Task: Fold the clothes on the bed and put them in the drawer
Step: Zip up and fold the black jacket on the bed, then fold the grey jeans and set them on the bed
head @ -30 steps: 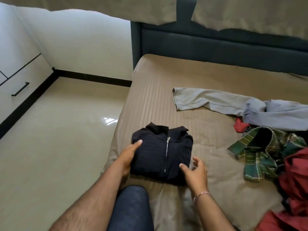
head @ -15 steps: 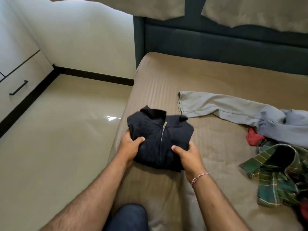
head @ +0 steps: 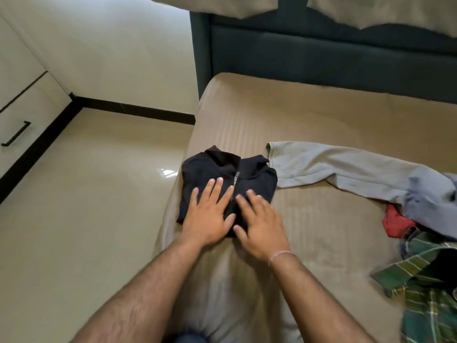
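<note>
Beige striped bedding covers the bed [head: 321,115] in the head view, with a dark padded headboard [head: 321,53] behind it and a glossy cream floor [head: 86,206] to the left. Pale cloth hanging along the top edge is cut off by the frame, so what it is cannot be told. At the far left only part of a white drawer [head: 22,115] front shows, its black handle [head: 15,133] visible; the front looks closed and nothing of its inside can be seen. A folded black zip jacket [head: 217,169] lies near the bed's left edge. Just beside its right corner a grey garment [head: 333,169] stretches away to the right, running into a heap with a red cloth [head: 395,222] and a green plaid shirt [head: 425,288], both partly cut off or covered. The left hand [head: 207,216] lies flat on the jacket, fingers spread and straight. The right hand [head: 262,226] rests beside it on the jacket's near right part, palm down, fingers extended.
</note>
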The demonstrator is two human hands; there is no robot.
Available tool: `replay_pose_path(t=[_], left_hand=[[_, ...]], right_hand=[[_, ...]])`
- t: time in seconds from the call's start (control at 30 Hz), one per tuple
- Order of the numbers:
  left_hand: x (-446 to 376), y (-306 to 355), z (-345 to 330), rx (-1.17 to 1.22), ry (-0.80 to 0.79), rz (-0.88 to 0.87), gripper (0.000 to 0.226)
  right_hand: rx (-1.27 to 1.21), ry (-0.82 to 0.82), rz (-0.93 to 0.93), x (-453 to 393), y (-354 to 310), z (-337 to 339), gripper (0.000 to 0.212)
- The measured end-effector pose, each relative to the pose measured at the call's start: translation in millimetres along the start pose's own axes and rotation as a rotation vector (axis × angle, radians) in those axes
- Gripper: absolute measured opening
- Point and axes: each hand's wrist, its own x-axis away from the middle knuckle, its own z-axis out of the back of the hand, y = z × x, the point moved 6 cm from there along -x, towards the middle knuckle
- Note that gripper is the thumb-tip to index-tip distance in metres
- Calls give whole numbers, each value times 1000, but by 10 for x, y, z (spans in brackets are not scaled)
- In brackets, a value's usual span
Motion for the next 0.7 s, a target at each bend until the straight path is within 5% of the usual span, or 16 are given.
replay_pose_path(t=[0.07,0.23,0.33,0.4,0.53,0.7], left_hand=[[37,-112,-174,-5,-41,31,78],[-76,-158,-228,9,-93,20,78],[-35,-80,-164,37,-27,35,79],[92,-4,-62,81,134,71,79],[379,627,14,454,391,6,69],[427,1235,98,735,185,-109,63]], right_hand=[[128,-207,56,49,9,-287,84],[19,-171,54,58,126,-386,88],[-244,77,-126,77,565,-8,88],[-186,253,-368,106,1116,299,84],[265,40,-550,16,2155,807,69],[168,-69,-496,-455,2254,845,63]])
